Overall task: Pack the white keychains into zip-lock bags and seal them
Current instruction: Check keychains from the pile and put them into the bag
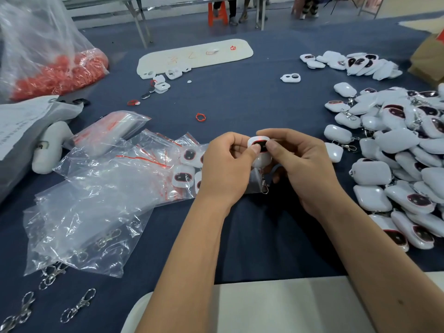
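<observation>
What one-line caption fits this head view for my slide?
Both hands, left hand and right hand, pinch one white plastic keychain above clear zip-lock bags on the blue table.

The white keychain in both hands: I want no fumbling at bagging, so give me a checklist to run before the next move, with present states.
1. Keychain held firmly: ok; the left hand and right hand both pinch the white keychain.
2. Metal clasp attached: ok; it hangs below the keychain.
3. Empty zip-lock bags nearby: ok; they lie left of the hands.
4. A bag already open for it: cannot tell.
5. More keychains waiting: ok; the pile of keychains lies on the right.
6. Bagged keychains sealed: cannot tell.
</observation>
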`<action>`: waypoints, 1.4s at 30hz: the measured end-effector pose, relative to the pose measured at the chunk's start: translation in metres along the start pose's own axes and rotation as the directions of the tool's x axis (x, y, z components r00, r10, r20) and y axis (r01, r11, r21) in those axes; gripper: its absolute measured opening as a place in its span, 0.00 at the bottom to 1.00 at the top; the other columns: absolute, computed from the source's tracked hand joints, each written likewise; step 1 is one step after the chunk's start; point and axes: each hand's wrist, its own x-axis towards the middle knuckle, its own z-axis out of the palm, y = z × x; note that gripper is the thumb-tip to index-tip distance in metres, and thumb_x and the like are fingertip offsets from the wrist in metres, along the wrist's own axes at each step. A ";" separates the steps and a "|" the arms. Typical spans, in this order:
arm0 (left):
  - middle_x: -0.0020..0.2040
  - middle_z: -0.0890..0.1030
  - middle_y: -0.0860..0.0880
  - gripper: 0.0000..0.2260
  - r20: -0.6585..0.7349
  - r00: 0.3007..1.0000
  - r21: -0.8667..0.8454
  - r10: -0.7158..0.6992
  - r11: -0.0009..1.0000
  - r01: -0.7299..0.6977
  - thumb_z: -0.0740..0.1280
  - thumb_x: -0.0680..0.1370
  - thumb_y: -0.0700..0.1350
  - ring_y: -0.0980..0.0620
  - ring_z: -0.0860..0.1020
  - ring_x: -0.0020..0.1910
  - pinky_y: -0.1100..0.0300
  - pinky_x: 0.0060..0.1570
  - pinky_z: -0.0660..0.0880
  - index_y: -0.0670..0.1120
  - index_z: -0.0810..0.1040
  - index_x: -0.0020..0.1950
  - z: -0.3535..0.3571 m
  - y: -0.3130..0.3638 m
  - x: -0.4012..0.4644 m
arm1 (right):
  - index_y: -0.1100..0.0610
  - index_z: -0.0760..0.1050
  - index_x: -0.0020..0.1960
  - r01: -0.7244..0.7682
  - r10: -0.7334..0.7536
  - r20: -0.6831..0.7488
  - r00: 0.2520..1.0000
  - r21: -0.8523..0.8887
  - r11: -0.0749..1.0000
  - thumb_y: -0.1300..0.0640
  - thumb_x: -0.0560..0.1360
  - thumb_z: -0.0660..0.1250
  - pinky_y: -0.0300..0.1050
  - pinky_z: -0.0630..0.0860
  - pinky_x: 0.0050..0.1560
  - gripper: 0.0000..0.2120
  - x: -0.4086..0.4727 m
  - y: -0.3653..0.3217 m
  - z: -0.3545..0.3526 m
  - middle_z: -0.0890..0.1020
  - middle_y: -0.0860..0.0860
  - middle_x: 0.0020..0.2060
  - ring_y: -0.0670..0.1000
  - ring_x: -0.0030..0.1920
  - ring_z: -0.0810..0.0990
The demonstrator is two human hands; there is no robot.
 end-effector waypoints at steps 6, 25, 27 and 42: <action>0.44 0.86 0.44 0.01 -0.005 1.000 0.006 0.025 1.000 -0.025 0.73 0.79 0.39 0.41 0.84 0.46 0.44 0.51 0.83 0.43 0.84 0.50 0.001 -0.001 0.000 | 0.52 0.86 0.56 -0.007 0.007 -0.015 1.000 -0.014 1.000 0.59 0.83 0.69 0.37 0.77 0.32 0.07 0.000 0.002 0.000 0.88 0.50 0.42 0.47 0.36 0.85; 0.42 0.86 0.49 0.02 -0.015 0.994 0.024 0.107 0.994 -0.107 0.74 0.78 0.42 0.48 0.85 0.44 0.44 0.49 0.83 0.45 0.85 0.50 0.006 0.001 -0.002 | 0.55 0.85 0.54 0.084 -0.093 -0.100 0.991 -0.094 0.992 0.60 0.83 0.68 0.36 0.78 0.39 0.07 -0.001 0.001 0.000 0.88 0.49 0.44 0.44 0.42 0.85; 0.42 0.85 0.49 0.02 -0.078 0.989 0.013 0.126 0.992 -0.126 0.74 0.78 0.42 0.48 0.84 0.44 0.43 0.49 0.83 0.45 0.85 0.49 0.006 0.001 -0.002 | 0.54 0.85 0.56 0.066 -0.071 -0.060 0.996 -0.093 0.994 0.60 0.83 0.69 0.37 0.79 0.43 0.07 -0.001 0.001 0.001 0.89 0.50 0.46 0.45 0.44 0.86; 0.42 0.83 0.45 0.01 0.155 0.929 0.435 0.336 0.821 -0.370 0.67 0.79 0.38 0.42 0.79 0.40 0.44 0.43 0.75 0.42 0.77 0.50 0.043 0.003 -0.029 | 0.58 0.84 0.50 0.044 -0.080 -0.447 0.891 -0.089 0.995 0.59 0.81 0.70 0.43 0.76 0.36 0.05 0.010 0.009 -0.013 0.82 0.47 0.32 0.46 0.32 0.76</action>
